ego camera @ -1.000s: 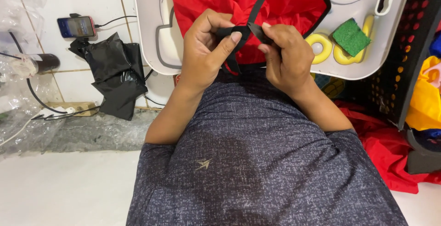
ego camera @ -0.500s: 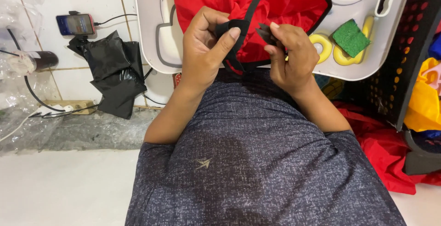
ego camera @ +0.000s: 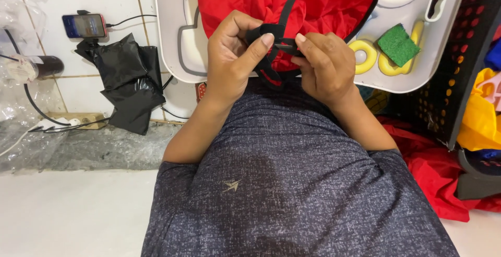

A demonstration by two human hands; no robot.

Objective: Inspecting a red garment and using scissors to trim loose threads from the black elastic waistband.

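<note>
Both hands meet over a black strap [ego camera: 284,19] that runs down from the black-edged rim of a red fabric piece [ego camera: 323,1], which lies bunched on a white tray-like board [ego camera: 175,37] in front of the person. The left hand [ego camera: 232,53] is closed around the lower end of the strap, its thumb pressed flat on top of a small dark fold of it, and the right hand [ego camera: 323,63] pinches the same spot from the other side between fingertips and thumb, so the two grips touch at the strap just above the person's grey speckled shirt [ego camera: 282,184]. As for how far the work stands, the strap appears already joined to the red fabric along its upper run, while the end between the fingers looks to be the part in hand: folded or threaded, not yet let go (whether a buckle or only doubled webbing sits under the thumb I cannot tell, since the fingers cover it). The rest of the fabric lies loose and crumpled, which suggests that finishing is left. A green scouring pad [ego camera: 397,44] on yellow rings [ego camera: 365,53] sits untouched to the right, a black plastic bag [ego camera: 128,82] and a phone [ego camera: 83,25] lie to the left.
</note>
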